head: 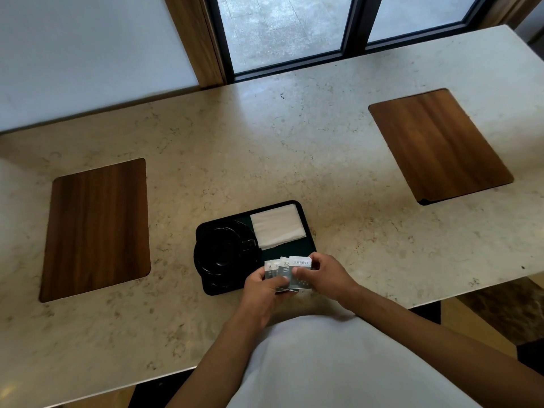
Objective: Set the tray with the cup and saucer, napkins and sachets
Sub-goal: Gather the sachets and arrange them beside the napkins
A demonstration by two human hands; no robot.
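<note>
Your left hand [262, 285] and right hand [325, 275] both pinch a fan of small white-and-grey paper sachets [290, 270], over the near right corner of the black rectangular tray [309, 240]. Beyond your grip: white folded napkins [276, 228]. Left: black cup [219, 245] on black saucer [206, 267].

A plain white top [338, 363] is worn, seen across the torso. Both forearms are left bare, with no sleeves, watch or rings seen on left hand [262, 293] or right hand [329, 275].
</note>
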